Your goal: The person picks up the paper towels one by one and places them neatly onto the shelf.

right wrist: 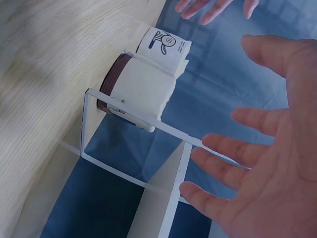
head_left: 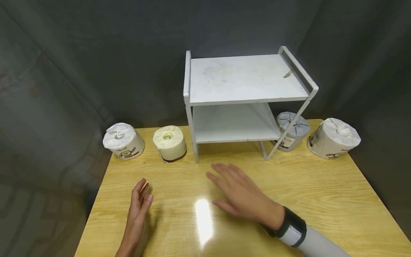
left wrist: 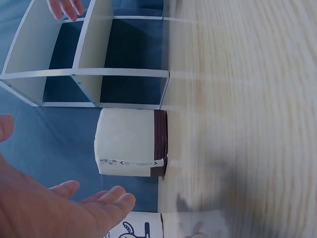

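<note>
My left hand hovers over the left part of the wooden table, fingers loosely extended and holding nothing. The right hand is held above the table's middle, fingers spread, in front of a white two-tier shelf. Left of the shelf stand a cream-wrapped toilet roll with a dark brown band at its base and a white-wrapped toilet roll printed with a cartoon. On the right, a grey-wrapped toilet roll sits partly behind the shelf's leg, beside another white-wrapped toilet roll. Neither hand touches a roll.
The wooden table reflects a bright light near its middle. Dark grey cloth hangs behind and along both sides. The shelf's slanted side frames rise above its top board. A black strap circles the right wrist.
</note>
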### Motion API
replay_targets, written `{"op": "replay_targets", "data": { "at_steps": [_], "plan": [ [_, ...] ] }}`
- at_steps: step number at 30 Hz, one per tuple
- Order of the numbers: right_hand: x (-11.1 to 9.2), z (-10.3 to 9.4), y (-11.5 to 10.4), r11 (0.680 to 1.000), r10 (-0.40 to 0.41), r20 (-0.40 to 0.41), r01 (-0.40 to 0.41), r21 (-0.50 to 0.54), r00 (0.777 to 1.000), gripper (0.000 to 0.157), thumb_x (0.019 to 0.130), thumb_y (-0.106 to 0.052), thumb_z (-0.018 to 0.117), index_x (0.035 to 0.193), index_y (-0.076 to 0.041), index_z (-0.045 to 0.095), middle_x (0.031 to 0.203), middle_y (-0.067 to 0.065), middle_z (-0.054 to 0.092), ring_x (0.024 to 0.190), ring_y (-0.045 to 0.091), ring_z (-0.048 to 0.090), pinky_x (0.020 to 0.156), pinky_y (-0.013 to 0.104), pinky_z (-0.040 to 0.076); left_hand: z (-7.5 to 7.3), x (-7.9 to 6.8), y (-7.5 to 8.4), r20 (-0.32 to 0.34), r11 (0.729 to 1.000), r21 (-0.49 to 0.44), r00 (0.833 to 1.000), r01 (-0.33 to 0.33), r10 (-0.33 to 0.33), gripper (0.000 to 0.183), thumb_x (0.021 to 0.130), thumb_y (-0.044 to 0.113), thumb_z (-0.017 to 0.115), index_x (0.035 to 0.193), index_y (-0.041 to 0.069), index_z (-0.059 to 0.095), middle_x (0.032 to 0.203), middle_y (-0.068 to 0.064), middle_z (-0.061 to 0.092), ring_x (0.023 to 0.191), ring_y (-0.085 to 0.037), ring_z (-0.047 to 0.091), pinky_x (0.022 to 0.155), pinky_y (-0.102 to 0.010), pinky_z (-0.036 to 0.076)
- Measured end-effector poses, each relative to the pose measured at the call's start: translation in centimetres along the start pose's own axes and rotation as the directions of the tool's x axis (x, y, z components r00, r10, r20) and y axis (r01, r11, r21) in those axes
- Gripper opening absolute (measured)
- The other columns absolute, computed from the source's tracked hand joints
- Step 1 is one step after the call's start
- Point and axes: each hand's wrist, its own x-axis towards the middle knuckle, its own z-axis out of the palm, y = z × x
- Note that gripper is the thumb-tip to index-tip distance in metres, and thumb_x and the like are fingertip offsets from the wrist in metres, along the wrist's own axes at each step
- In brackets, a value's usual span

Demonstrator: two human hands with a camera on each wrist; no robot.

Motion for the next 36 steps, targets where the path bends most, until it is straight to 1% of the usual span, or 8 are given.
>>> {"op": "replay_targets", "data": {
  "at_steps": [5, 18, 28, 36],
  "plan": [
    [0.02, 0.08, -0.22, 1.000, -0.002, 0.005, 0.002, 0.010, 1.000, 0.082, 0.095, -0.050, 0.074, 0.160, -0.011, 0.043, 0.164, 0.019, 0.042, 0.151, 0.034, 0.041, 0.124, 0.057, 0.031, 0.12, -0.15, -0.06, 0.000, 1.000, 0.004, 1.000, 0.015, -0.015, 0.064, 0.114, 0.024, 0.045, 0.168, 0.009, 0.015, 0.174, -0.020, 0.014, 0.160, -0.043, 0.016, 0.100, -0.004, 0.033],
    [0.08, 0.00, -0.50, 1.000, -0.012, 0.017, 0.011, 0.016, 1.000, 0.079, 0.097, -0.049, 0.072, 0.160, -0.012, 0.043, 0.164, 0.018, 0.042, 0.151, 0.033, 0.042, 0.125, 0.056, 0.029, 0.27, -0.01, 0.04, 0.019, 1.000, 0.016, 1.000, 0.019, -0.019, 0.064, 0.114, 0.026, 0.045, 0.169, 0.013, 0.015, 0.174, -0.020, 0.015, 0.160, -0.044, 0.016, 0.099, -0.003, 0.033],
    [0.35, 0.21, -0.66, 1.000, -0.023, 0.017, 0.022, 0.012, 1.000, 0.079, 0.098, -0.050, 0.070, 0.161, -0.011, 0.042, 0.164, 0.019, 0.043, 0.151, 0.033, 0.042, 0.125, 0.056, 0.029, 0.32, -0.04, -0.12, 0.016, 1.000, 0.015, 1.000, 0.006, -0.006, 0.063, 0.115, 0.025, 0.044, 0.169, 0.011, 0.016, 0.172, -0.022, 0.016, 0.158, -0.045, 0.017, 0.100, -0.004, 0.033],
    [0.75, 0.45, -0.84, 0.999, -0.034, 0.007, 0.034, -0.003, 0.999, 0.080, 0.096, -0.048, 0.074, 0.160, -0.011, 0.043, 0.164, 0.018, 0.042, 0.150, 0.033, 0.043, 0.126, 0.056, 0.029, 0.36, 0.00, -0.09, 0.014, 1.000, 0.010, 1.000, 0.012, -0.012, 0.063, 0.115, 0.026, 0.044, 0.169, 0.011, 0.015, 0.173, -0.021, 0.016, 0.159, -0.044, 0.017, 0.100, -0.004, 0.032]
  ]
}}
